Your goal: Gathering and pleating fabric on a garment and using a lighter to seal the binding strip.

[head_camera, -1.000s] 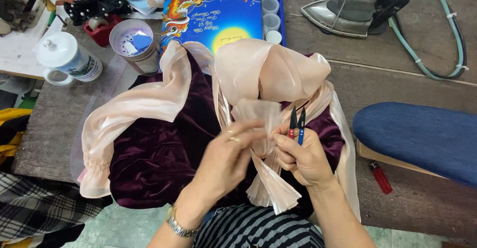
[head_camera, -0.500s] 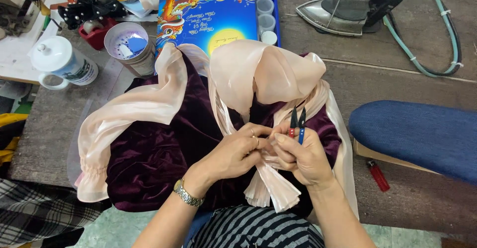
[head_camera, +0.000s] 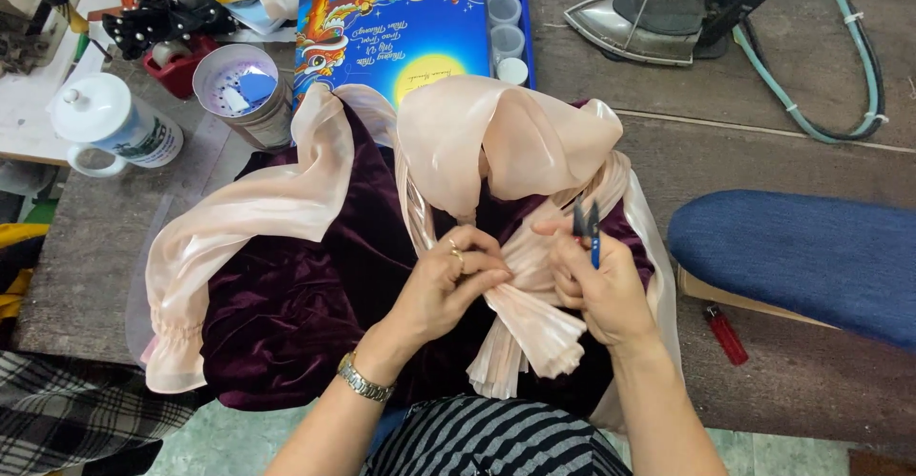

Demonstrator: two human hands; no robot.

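A dark purple velvet garment (head_camera: 315,314) with sheer peach sleeves (head_camera: 258,218) and a large peach bow (head_camera: 496,142) lies on the wooden table (head_camera: 744,171). My left hand (head_camera: 448,285), with a ring and a wristwatch, pinches the pleated peach fabric (head_camera: 525,328) at the middle of the garment. My right hand (head_camera: 601,285) touches the same pleats and holds small blue-handled thread snips (head_camera: 587,228), blades pointing up.
A blue padded pressing board (head_camera: 801,257) lies at the right, with a red lighter (head_camera: 725,335) below it. An iron (head_camera: 658,9) with a green hose sits at the back. A colourful blue box (head_camera: 401,28), a round tin (head_camera: 243,94) and a white mug (head_camera: 110,128) stand at the back left.
Both hands have drawn closer together on the pleated fabric, the left fingers now curled tightly on it. The snips stay upright in my right hand.
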